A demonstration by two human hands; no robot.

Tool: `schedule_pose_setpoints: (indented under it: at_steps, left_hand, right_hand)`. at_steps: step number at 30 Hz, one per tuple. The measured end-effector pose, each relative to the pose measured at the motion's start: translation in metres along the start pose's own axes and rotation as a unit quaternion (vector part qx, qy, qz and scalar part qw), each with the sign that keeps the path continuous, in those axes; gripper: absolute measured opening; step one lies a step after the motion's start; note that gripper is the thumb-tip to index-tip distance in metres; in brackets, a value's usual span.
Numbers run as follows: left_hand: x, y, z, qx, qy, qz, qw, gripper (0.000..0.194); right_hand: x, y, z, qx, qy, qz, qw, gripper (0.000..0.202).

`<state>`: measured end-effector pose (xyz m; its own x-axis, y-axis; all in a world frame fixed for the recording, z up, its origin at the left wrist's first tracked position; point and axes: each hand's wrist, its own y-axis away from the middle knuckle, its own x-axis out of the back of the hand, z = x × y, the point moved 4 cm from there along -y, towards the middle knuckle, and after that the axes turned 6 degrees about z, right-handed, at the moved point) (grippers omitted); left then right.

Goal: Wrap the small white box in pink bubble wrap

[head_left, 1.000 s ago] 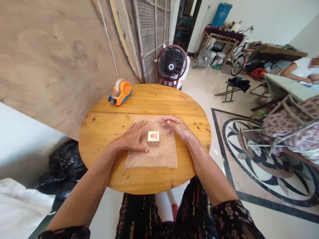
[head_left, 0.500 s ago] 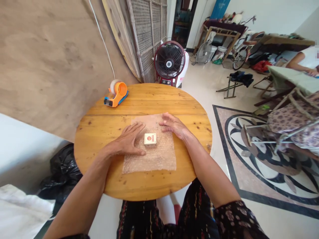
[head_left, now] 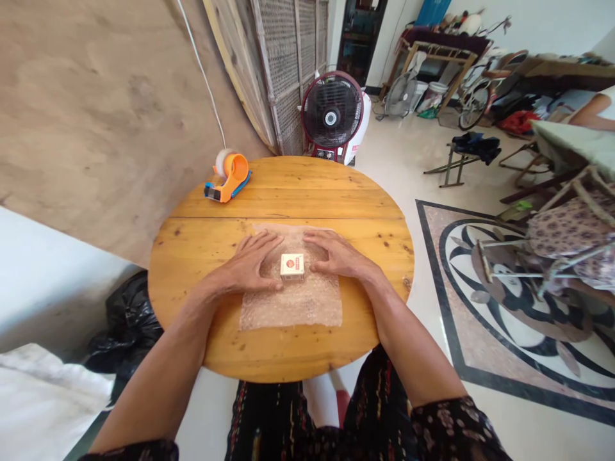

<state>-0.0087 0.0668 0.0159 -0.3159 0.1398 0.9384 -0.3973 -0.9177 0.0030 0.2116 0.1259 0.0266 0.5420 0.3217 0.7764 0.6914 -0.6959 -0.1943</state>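
- Small box (head_left: 292, 266) sits on a sheet of bubble wrap (head_left: 293, 301), about mid-sheet, a bit toward its far edge.
- Bubble wrap lies flat on the round wooden bench (head_left: 283, 198), centre to near edge.
- Left hand (head_left: 252, 262) flat, palm down, fingers spread, on the wrap just left of the box; thumb by the box's near left corner, holding nothing.
- Right hand (head_left: 336, 253) flat, palm down, open, on the wrap just right of the box; fingertips close to the box's far right corner, holding nothing.
- Whether either hand touches the box: cannot tell.
- Orange tape dispenser (head_left: 227, 177) at the far left edge of the bench, well apart from the hands.
- Fan (head_left: 332, 118) on the floor beyond the far edge.
- Black bag (head_left: 127, 323) on the floor left of the bench.
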Motion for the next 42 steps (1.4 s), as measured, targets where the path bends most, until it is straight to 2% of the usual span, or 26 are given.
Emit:
schedule_pose_setpoints:
  at_steps: [4,8,12,15,19,23,26,31,33,37,42]
  left_hand:
    - [-0.003,0.002,-0.007,0.002,-0.015,-0.023,1.000,0.105]
    - [0.004,0.006,-0.012,0.016,-0.027,-0.037,0.999,0.101]
    - [0.012,0.009,-0.015,0.031,-0.026,-0.032,0.999,0.091]
    - [0.015,0.008,-0.016,0.037,-0.010,0.013,0.999,0.077]
    - [0.019,0.005,-0.014,0.025,0.012,0.114,0.993,0.054]
    - [0.022,0.003,-0.008,0.000,0.034,0.187,0.982,0.037]
    - [0.023,0.002,0.000,-0.023,0.072,0.202,0.977,0.038]
    - [0.014,-0.004,0.009,-0.001,0.104,0.147,0.984,0.049]
    - [0.010,-0.007,0.009,0.009,0.087,0.140,0.986,0.051]
    - [0.006,-0.010,0.003,0.019,0.014,0.143,0.990,0.055]
    - [0.006,-0.008,-0.003,0.051,-0.042,0.135,0.989,0.054]
  right_hand:
    - [0.005,0.006,-0.002,-0.045,0.029,-0.031,0.998,0.059]
    - [0.019,0.009,0.002,-0.069,0.065,0.000,0.996,0.042]
    - [0.026,0.010,0.003,-0.064,0.088,0.032,0.994,0.036]
    - [0.026,0.010,0.002,-0.047,0.094,0.045,0.993,0.032]
    - [0.027,0.010,0.000,-0.041,0.075,0.063,0.994,0.031]
    - [0.028,0.007,0.001,-0.026,0.065,0.114,0.991,0.033]
    - [0.023,0.004,-0.002,0.002,0.025,0.135,0.990,0.038]
    - [0.006,-0.003,-0.004,-0.007,-0.047,0.069,0.996,0.042]
    - [0.005,-0.005,0.001,-0.031,-0.040,0.067,0.996,0.041]
    - [0.009,-0.006,0.017,-0.101,0.014,0.110,0.989,0.042]
    - [0.010,-0.003,0.021,-0.119,0.040,0.118,0.985,0.047]
